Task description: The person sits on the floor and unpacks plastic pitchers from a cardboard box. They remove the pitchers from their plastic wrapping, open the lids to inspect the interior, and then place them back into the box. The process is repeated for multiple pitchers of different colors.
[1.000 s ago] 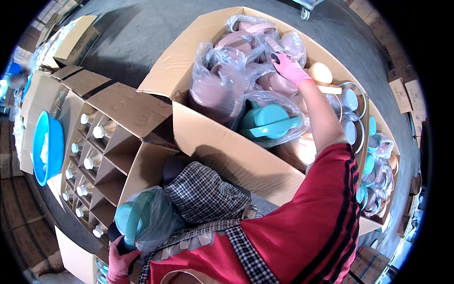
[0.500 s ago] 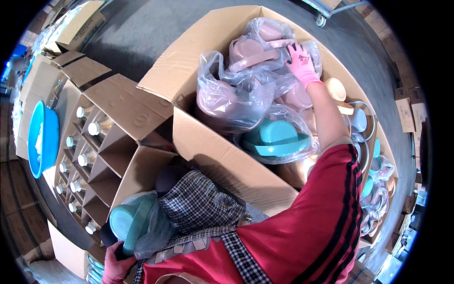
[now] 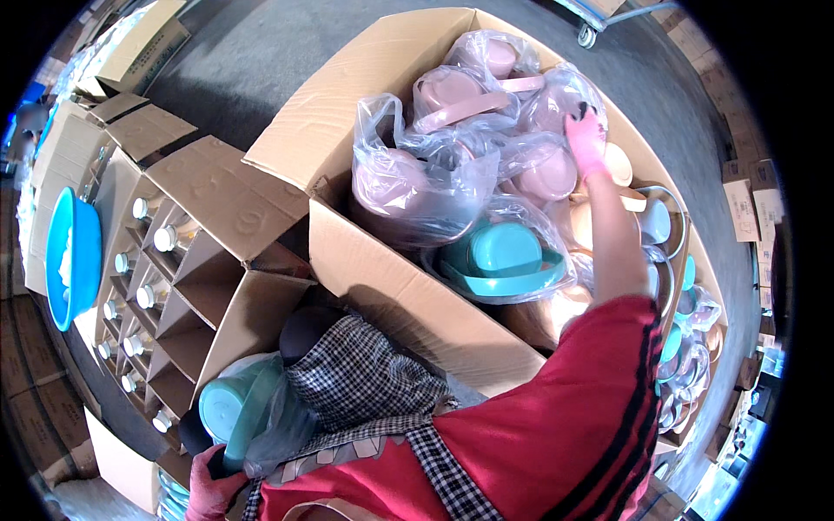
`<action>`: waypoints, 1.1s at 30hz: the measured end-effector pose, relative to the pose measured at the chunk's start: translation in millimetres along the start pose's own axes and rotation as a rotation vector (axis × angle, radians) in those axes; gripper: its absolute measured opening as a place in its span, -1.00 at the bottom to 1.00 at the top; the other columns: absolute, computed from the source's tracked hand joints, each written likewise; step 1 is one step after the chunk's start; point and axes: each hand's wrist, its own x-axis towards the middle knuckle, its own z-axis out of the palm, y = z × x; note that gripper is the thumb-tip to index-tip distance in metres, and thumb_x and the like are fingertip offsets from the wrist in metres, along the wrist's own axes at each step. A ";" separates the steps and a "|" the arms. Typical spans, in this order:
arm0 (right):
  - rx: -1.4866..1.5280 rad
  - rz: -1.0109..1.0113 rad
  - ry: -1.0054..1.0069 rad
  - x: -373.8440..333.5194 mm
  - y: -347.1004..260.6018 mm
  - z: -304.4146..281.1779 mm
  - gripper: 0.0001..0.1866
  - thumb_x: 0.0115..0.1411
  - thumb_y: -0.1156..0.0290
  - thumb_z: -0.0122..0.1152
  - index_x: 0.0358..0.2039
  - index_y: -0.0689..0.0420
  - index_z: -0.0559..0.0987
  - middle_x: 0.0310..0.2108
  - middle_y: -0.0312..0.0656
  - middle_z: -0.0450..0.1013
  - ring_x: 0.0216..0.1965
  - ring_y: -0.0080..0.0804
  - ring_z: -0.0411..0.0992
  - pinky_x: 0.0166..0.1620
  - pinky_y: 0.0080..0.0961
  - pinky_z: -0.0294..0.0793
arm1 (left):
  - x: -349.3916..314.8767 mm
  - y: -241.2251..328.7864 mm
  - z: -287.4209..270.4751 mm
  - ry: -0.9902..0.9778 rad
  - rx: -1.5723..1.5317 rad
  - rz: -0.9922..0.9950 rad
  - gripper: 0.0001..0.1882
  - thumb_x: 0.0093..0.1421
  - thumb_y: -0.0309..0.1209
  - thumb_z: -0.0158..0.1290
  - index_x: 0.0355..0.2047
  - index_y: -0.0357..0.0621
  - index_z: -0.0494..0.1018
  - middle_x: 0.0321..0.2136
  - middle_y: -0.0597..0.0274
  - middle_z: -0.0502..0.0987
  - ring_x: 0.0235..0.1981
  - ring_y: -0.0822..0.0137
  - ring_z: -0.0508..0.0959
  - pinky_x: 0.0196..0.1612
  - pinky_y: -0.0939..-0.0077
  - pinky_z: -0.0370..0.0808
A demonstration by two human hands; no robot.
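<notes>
My left hand, in a pink glove, is closed round the curved handle of a teal jug, which lies partly in a clear plastic bag by my lap. At the far right side of a big cardboard box, my pink-gloved right hand has its fingers curled on the bag of a pink jug. Other bagged pink jugs lie to its left. Nearer to me in the box is a bagged teal jug. A cream jug sits beside my right wrist.
On the left stands a divided carton with several white-capped bottles in its cells. A blue basin is beyond it. More teal and bagged pieces fill the big box's right end. A trolley wheel shows at the top.
My right hand has moved right and slightly nearer, its spread fingers now curled. The pink jug it covered shows more fully. My left hand keeps its hold on the teal jug.
</notes>
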 end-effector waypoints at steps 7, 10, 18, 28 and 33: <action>0.381 -0.032 -0.670 -148.3 -114.3 -13.7 -0.22 0.06 -0.21 -0.20 -0.17 0.41 0.32 -0.22 0.29 0.31 -0.09 0.15 0.26 -0.04 -0.22 0.21 | -1.3 -20.4 2.5 0.043 0.108 0.100 -0.38 -0.30 -0.61 0.23 -0.14 -0.23 0.25 -0.34 0.21 0.41 -0.33 0.40 0.40 -0.22 0.50 0.38; 0.817 -0.120 -0.662 -136.4 -145.9 3.6 -0.46 0.13 0.05 -0.10 -0.20 0.38 0.33 -0.29 0.24 0.36 -0.19 0.09 0.33 -0.14 -0.27 0.27 | 6.1 -11.7 2.5 0.028 0.008 0.012 -0.37 -0.31 -0.46 0.27 -0.16 -0.29 0.29 -0.28 0.11 0.41 -0.23 0.34 0.40 -0.11 0.50 0.31; 0.305 -0.651 -0.916 -186.2 -182.0 -23.6 -0.34 0.15 0.02 -0.22 0.06 0.33 0.10 0.13 0.15 -0.04 0.17 0.10 -0.13 0.15 -0.16 -0.04 | -3.7 -20.9 6.4 0.046 -0.065 0.049 -0.34 -0.33 -0.46 0.31 -0.17 -0.29 0.28 -0.29 0.15 0.40 -0.25 0.38 0.39 -0.12 0.52 0.32; 0.777 0.216 -0.712 -114.0 -119.9 -61.9 -0.55 0.05 0.22 0.04 -0.11 0.25 0.33 -0.39 -0.11 0.45 -0.37 -0.30 0.42 -0.38 -0.41 0.37 | -7.8 -27.7 -0.9 0.040 -0.071 0.039 -0.37 -0.29 -0.50 0.28 -0.15 -0.29 0.27 -0.29 0.15 0.41 -0.25 0.39 0.38 -0.13 0.52 0.32; 1.330 0.332 -0.812 -96.3 -84.6 13.3 -0.66 0.11 0.31 -0.04 -0.06 0.00 0.35 -0.62 -0.34 0.26 -0.68 -0.57 0.20 -0.60 -0.68 0.23 | -2.1 -29.6 2.5 -0.010 -0.214 -0.007 -0.38 -0.28 -0.52 0.26 -0.16 -0.30 0.26 -0.29 0.17 0.40 -0.25 0.40 0.38 -0.13 0.54 0.32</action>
